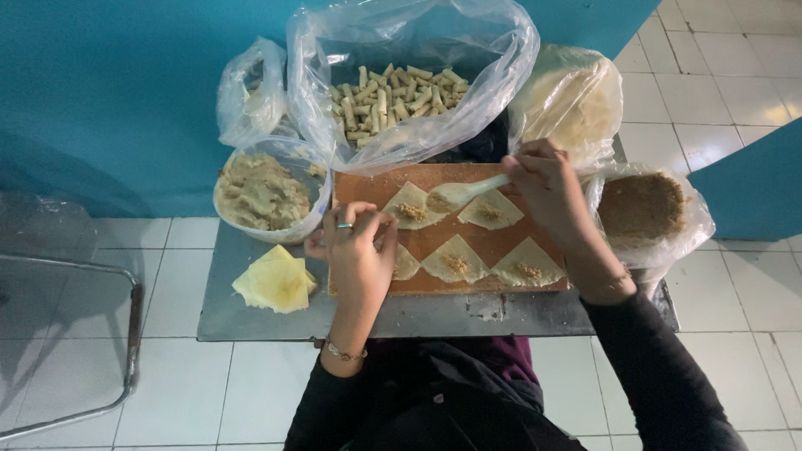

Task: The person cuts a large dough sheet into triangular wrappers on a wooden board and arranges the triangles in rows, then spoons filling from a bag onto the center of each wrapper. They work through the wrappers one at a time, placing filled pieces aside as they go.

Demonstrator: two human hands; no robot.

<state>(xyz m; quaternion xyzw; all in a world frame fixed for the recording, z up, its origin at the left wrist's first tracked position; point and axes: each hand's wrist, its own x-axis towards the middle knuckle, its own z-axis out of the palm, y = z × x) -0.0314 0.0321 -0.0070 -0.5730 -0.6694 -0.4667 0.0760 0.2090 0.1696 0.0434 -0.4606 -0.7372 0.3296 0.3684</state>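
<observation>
While right hand [543, 179] gripped a pale wooden spoon [455, 195] over a filled triangular dough wrapper [411, 206], left hand [357, 250] pinched another wrapper [404, 263] on the brown board [368, 185].

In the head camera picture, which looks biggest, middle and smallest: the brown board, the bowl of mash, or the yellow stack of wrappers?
Largest to smallest, as they look:
1. The brown board
2. The bowl of mash
3. The yellow stack of wrappers
All three sit on one tray, so nearness to the camera hardly matters.

White tiled floor [710, 75], teal wall [125, 100], metal chair frame [125, 334] at left.
</observation>
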